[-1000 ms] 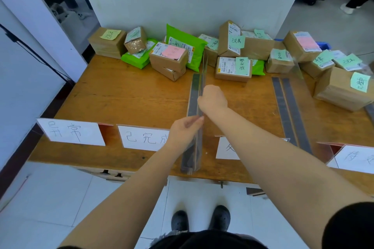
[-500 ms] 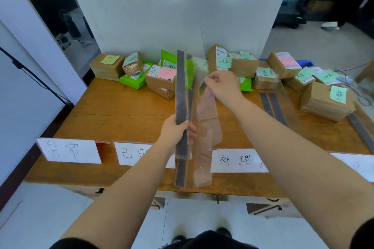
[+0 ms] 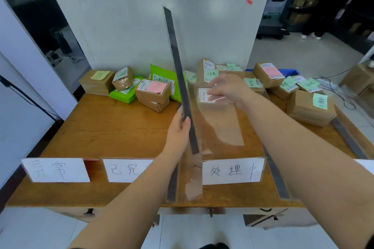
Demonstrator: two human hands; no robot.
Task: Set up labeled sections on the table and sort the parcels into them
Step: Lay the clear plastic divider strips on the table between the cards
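You had lifted the clear plastic divider with its dark edge strip (image 3: 183,91) up off the wooden table (image 3: 113,127). Your left hand (image 3: 179,129) gripped the strip; your right hand (image 3: 224,90) pinched the clear sheet. The parcels (image 3: 152,93) waited behind it, unsorted.

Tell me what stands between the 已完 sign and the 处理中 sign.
In the head view, the clear divider with its dark strip, gripped by the left hand, stands between them.

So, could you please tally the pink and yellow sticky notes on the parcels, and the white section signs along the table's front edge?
Pink sticky notes: 2
Yellow sticky notes: 1
White section signs: 4, the rightmost barely in view
Total: 7
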